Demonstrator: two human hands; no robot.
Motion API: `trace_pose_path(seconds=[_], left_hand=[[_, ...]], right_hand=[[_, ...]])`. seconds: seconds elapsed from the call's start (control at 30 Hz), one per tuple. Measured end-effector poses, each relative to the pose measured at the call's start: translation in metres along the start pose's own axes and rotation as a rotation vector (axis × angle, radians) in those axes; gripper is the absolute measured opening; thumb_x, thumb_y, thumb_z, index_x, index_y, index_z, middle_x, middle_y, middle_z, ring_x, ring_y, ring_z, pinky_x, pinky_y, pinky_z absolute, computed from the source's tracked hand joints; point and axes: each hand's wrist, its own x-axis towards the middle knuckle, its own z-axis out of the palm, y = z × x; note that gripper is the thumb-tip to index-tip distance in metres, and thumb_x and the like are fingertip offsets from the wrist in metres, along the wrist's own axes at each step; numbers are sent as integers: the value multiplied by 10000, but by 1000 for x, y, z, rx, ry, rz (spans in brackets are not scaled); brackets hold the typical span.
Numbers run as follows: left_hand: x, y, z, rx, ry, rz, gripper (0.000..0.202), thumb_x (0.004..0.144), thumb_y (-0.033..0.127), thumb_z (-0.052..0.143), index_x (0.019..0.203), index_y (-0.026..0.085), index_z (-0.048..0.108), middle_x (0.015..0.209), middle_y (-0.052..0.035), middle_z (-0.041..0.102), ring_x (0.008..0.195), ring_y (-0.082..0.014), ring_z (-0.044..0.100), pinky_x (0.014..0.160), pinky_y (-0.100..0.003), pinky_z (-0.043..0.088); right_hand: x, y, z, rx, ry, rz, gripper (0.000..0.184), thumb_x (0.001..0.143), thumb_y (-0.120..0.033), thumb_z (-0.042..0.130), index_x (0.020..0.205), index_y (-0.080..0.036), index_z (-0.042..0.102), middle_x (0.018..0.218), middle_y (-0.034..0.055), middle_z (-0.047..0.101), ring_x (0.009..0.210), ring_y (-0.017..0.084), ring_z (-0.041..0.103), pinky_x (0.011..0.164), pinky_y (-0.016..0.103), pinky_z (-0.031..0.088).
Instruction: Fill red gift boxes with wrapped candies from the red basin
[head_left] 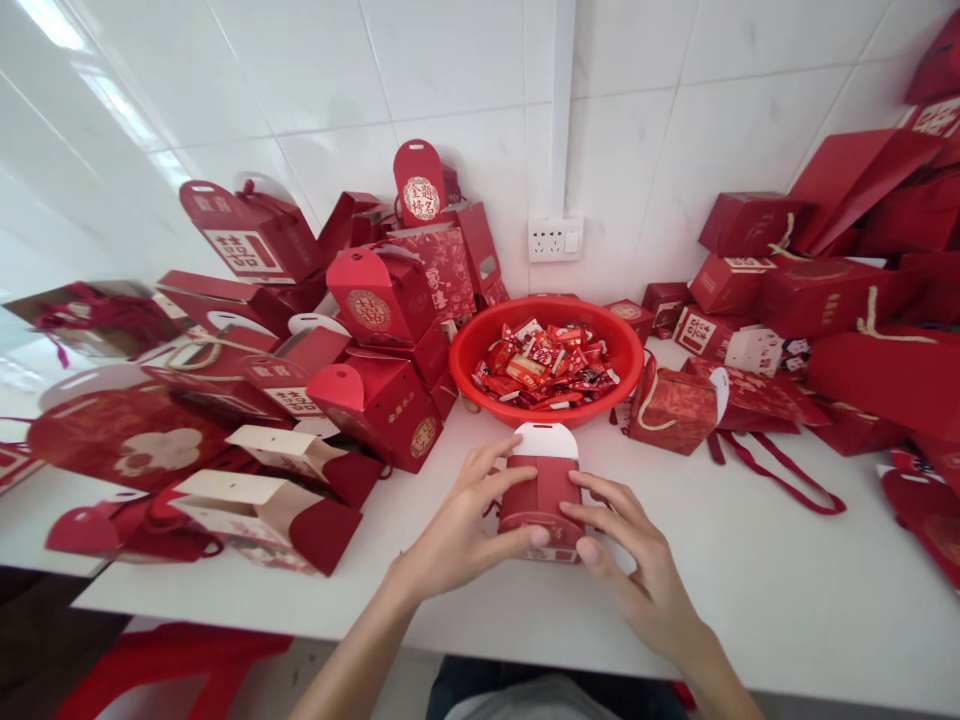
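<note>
A small red gift box (544, 490) stands on the white table in front of me, its top folded down and a rounded tab with a white inner side raised at the back. My left hand (465, 510) holds its left side, fingertips on the top and thumb across the front flap. Around the right side curls my right hand (630, 550), fingers on the upper edge and thumb by the front corner. The box's inside is hidden. Just behind it sits a red plastic basin (469, 385) filled with red-wrapped sweets (540, 365).
Stacked red gift boxes (382, 300) crowd the left, with two open ones (262, 510) nearer me. More red boxes and bags (832, 290) pile up on the right. A dark red ribbon (787, 475) lies on the white table (750, 600). Behind is a tiled wall with a socket (555, 240).
</note>
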Motion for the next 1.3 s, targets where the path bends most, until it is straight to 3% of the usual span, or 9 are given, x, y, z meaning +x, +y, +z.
trace_pose_path(seconds=[0.1, 0.23, 0.5, 0.63, 0.77, 0.87, 0.97, 1.13, 1.3], left_hand=[[7, -1, 4, -58, 80, -67, 600, 818, 521, 782, 1330, 245, 635, 1619, -158, 359, 1487, -373, 365, 1201, -555, 367], [13, -4, 10, -297, 76, -95, 856, 765, 485, 839, 1497, 273, 447, 1596, -155, 401, 1446, -348, 436, 1185, -537, 402], [9, -7, 21, -504, 151, -135, 1064, 702, 444, 893, 1570, 269, 303, 1464, -148, 535, 1336, -322, 540, 1130, -490, 460], [2, -4, 23, -473, 195, -213, 1142, 683, 484, 899, 1597, 264, 251, 1434, -151, 539, 1292, -324, 572, 1077, -477, 504], [0, -3, 18, -365, 206, -199, 970, 696, 474, 894, 1512, 271, 410, 1446, -133, 534, 1282, -312, 573, 1073, -456, 501], [1, -4, 12, -280, 189, -139, 663, 713, 462, 882, 1278, 232, 620, 1301, -113, 607, 1212, -296, 604, 1066, -449, 493], [3, -4, 8, -243, 136, -118, 426, 749, 446, 853, 1068, 209, 699, 1236, -112, 615, 1201, -295, 609, 1058, -445, 487], [3, -2, 5, -209, 92, -152, 351, 793, 419, 811, 1056, 216, 700, 1377, -136, 563, 1342, -323, 535, 1103, -464, 455], [3, 1, 0, -148, 26, -169, 373, 815, 427, 790, 1119, 230, 700, 1394, -131, 551, 1384, -336, 492, 1114, -468, 457]], right_hand=[[3, -1, -1, -7, -22, 33, 180, 986, -319, 596, 1086, -286, 743, 1357, 96, 659, 1251, 273, 611, 1024, 420, 540], [5, -1, 0, -5, -10, 47, 150, 983, -305, 590, 986, -273, 736, 1303, 102, 681, 1213, 281, 625, 1002, 436, 543], [3, 12, 3, 115, 217, 249, 265, 959, -369, 620, 1195, -265, 679, 1245, 100, 697, 1176, 271, 651, 1015, 444, 538], [4, 18, 2, 62, 203, 416, 354, 917, -497, 642, 1145, -234, 704, 1193, 109, 736, 1125, 294, 673, 987, 467, 550], [9, 16, 6, 113, 125, 417, 345, 917, -534, 624, 984, -213, 729, 1034, 112, 764, 987, 276, 716, 880, 398, 591], [13, 13, 7, 114, 108, 400, 344, 917, -541, 621, 865, -214, 711, 950, 108, 755, 916, 269, 709, 816, 374, 588], [14, 12, 3, 144, 77, 465, 403, 885, -583, 645, 732, -211, 661, 792, 77, 718, 786, 242, 669, 742, 356, 558], [12, 10, -15, 456, -55, 637, 426, 796, -580, 753, 655, -199, 623, 612, 8, 615, 598, 165, 557, 593, 300, 470], [30, -1, -40, 716, 114, 488, 389, 741, -549, 812, 648, -225, 619, 581, 7, 597, 609, 198, 593, 652, 373, 538]])
